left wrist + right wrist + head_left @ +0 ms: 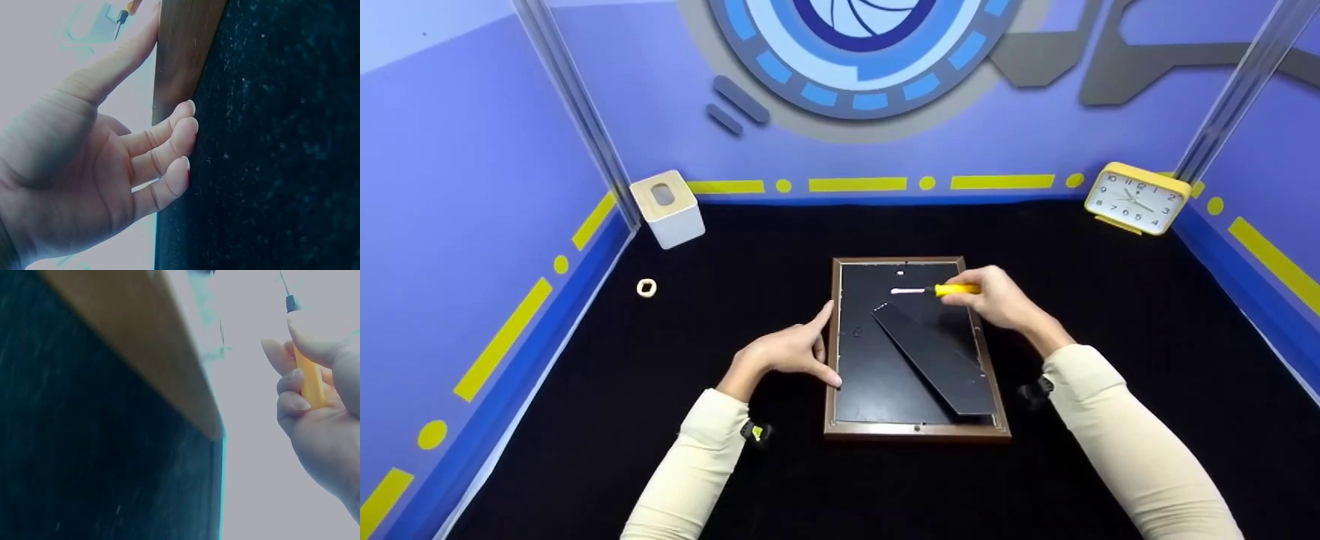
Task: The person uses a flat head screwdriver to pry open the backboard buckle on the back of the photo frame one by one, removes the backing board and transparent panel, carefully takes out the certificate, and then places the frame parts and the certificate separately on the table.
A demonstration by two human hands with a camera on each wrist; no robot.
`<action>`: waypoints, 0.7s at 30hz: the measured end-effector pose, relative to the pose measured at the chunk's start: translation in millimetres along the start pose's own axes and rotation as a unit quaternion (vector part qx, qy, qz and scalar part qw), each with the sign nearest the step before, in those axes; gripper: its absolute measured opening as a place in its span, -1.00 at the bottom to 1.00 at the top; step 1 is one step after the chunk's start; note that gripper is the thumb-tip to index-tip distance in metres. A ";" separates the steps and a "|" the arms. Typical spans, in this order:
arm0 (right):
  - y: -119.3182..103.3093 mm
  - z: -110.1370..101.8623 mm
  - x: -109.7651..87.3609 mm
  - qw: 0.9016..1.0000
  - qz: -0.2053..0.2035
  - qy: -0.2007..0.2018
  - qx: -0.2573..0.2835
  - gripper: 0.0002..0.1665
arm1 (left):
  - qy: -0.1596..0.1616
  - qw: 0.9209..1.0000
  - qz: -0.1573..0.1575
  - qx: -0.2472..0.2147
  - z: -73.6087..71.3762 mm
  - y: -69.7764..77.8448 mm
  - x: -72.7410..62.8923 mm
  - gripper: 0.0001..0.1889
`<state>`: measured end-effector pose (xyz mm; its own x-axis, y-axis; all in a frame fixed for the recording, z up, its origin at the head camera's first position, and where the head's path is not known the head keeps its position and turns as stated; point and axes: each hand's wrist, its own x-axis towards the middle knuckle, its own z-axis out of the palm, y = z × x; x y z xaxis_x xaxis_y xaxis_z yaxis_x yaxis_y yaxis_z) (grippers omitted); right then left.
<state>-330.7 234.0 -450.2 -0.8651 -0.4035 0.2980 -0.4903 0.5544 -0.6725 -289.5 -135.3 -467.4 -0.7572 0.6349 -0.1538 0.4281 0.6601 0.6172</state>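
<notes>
A brown wooden picture frame lies face down on the black tabletop, its black backing board uppermost. A flat black stand leg runs slantwise over that board. Against the frame's left side rests my left hand, thumb on the rim; in the left wrist view its fingers sit low beside the wood. My right hand grips the yellow handle of a screwdriver over the upper right of the frame. The shaft points left, above the stand leg's upper end.
A white tissue box with a wooden lid stands at the back left, and a small pale ring-shaped piece lies in front of it. A yellow alarm clock is at the back right. Blue printed walls enclose the table.
</notes>
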 end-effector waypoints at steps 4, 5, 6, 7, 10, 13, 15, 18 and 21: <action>-16.0 10.9 4.8 0.999 -0.024 -0.042 -0.021 -0.78 | -0.002 1.000 0.002 -0.002 0.7 0.3 0.5 0.42; -20.4 14.0 5.8 0.998 -0.032 -0.053 -0.029 -0.79 | -0.002 1.000 0.003 -0.001 0.8 0.3 0.7 0.41; -24.8 17.1 6.7 0.996 -0.039 -0.064 -0.037 -0.80 | -0.003 1.000 0.004 0.000 1.0 0.1 0.8 0.40; -29.3 20.3 7.7 0.995 -0.045 -0.075 -0.046 -0.81 | -0.004 1.000 0.005 0.000 1.1 0.2 1.1 0.38; -40.2 29.6 9.6 0.990 -0.063 -0.102 -0.077 -0.81 | -0.006 1.000 0.011 0.002 1.7 -0.8 1.8 0.32; -47.4 36.9 9.6 0.986 -0.066 -0.117 -0.095 -0.81 | -0.007 1.000 0.014 0.007 2.2 -1.5 2.3 0.27; -49.9 39.8 8.4 0.986 -0.066 -0.118 -0.098 -0.80 | -0.006 1.000 0.015 0.009 2.4 -2.1 2.2 0.26; -51.8 41.9 7.1 0.987 -0.062 -0.121 -0.086 -0.76 | -0.005 1.000 0.016 0.011 2.2 -2.6 2.1 0.25; -55.6 39.9 7.2 0.987 -0.068 -0.125 -0.080 -0.75 | -0.005 1.000 0.019 0.011 2.1 -2.6 2.0 0.25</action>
<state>-305.4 171.3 -437.7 -0.7467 -0.6378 0.1888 -0.6281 0.5827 -0.5158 -291.1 -134.9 -470.9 -0.7359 0.6628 -0.1386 0.4667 0.6447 0.6054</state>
